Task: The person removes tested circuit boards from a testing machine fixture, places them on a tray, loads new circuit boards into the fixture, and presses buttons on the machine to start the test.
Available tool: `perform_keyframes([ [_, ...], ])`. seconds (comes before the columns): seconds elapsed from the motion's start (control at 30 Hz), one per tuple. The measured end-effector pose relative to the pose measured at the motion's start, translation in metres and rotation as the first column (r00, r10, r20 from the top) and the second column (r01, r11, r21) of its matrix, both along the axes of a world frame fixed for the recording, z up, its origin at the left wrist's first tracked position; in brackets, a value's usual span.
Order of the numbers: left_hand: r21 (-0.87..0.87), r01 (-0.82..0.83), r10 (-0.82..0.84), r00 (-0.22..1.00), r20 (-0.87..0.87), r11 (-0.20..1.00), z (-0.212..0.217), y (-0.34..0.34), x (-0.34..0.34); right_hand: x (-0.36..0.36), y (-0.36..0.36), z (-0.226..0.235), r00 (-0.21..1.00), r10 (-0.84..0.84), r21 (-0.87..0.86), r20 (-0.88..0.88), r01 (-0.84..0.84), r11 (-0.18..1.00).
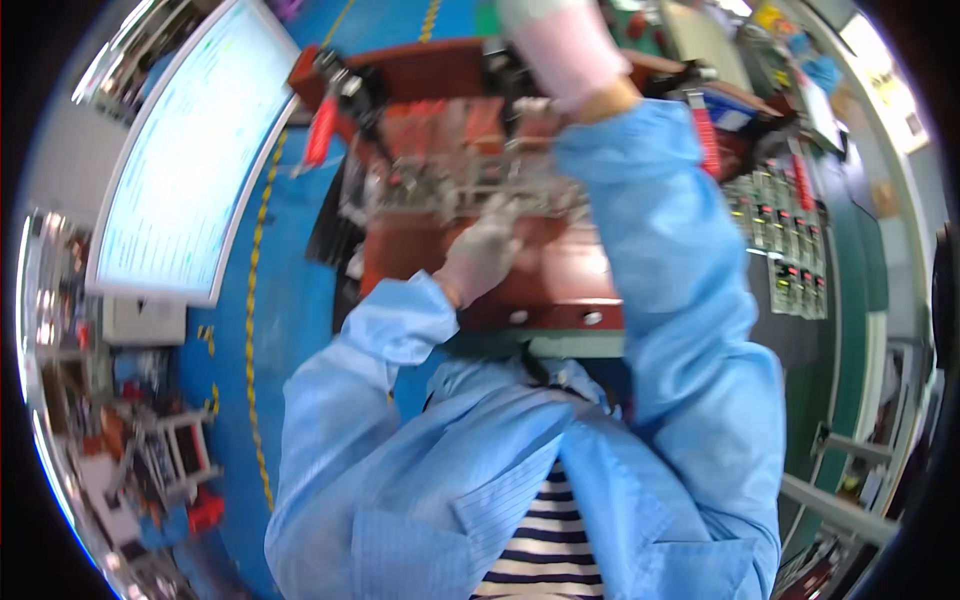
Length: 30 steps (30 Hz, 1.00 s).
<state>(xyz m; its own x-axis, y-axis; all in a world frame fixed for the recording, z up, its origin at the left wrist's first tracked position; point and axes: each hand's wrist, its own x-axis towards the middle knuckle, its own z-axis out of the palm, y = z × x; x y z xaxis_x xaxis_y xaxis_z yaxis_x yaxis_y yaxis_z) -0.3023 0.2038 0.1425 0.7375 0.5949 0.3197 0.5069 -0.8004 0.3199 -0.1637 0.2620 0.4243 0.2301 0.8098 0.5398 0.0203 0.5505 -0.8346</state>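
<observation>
My left hand, in a pale glove, is at the front of a row of small clear parts in a reddish-brown fixture. Its fingertips reach the row's near edge, but blur hides how they are bent and whether they hold anything. Stretched far forward over the fixture's right side is my right hand, in a white and pink glove. The top edge of the picture cuts its fingers off. Black toggle clamps stand along the fixture's back, and one red clamp handle hangs at the left.
A large lit screen stands at the left. Several small boards with clear housings lie in rows on the dark bench at the right. A blue floor with yellow-black tape shows at the left. Metal rails stand at the lower right.
</observation>
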Motion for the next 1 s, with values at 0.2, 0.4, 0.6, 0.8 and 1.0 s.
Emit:
perform_keyframes([
  [0.2, -0.056, -0.246, 0.252, 0.93, 0.269, 0.968, -0.013, 0.053, 0.044, 0.015, -0.009, -0.028, 0.915, -0.398, -0.035, 0.067, 0.4, 0.916],
  [0.4, -0.178, 0.054, 0.109, 0.606, 0.788, 0.983, -0.011, 0.006, 0.036, -0.016, -0.146, -0.165, 0.901, -0.073, 0.008, 0.427, 0.077, 0.997],
  [0.6, -0.259, -0.307, 0.272, 0.949, -0.162, 0.916, 0.035, -0.035, 0.004, 0.005, -0.242, -0.256, 0.939, 0.301, -0.911, -0.168, -0.265, 0.317],
  [0.8, -0.508, -0.164, 0.157, 0.986, -0.057, 0.846, 0.061, -0.107, 0.027, 0.031, -0.279, -0.24, 0.92, -0.055, -0.763, -0.388, -0.287, 0.579],
  [1.0, -0.586, 0.178, -0.149, 0.984, 0.099, 0.79, 0.065, -0.158, 0.09, 0.063, -0.347, -0.23, 0.775, -0.48, -0.757, -0.411, 0.004, 0.653],
])
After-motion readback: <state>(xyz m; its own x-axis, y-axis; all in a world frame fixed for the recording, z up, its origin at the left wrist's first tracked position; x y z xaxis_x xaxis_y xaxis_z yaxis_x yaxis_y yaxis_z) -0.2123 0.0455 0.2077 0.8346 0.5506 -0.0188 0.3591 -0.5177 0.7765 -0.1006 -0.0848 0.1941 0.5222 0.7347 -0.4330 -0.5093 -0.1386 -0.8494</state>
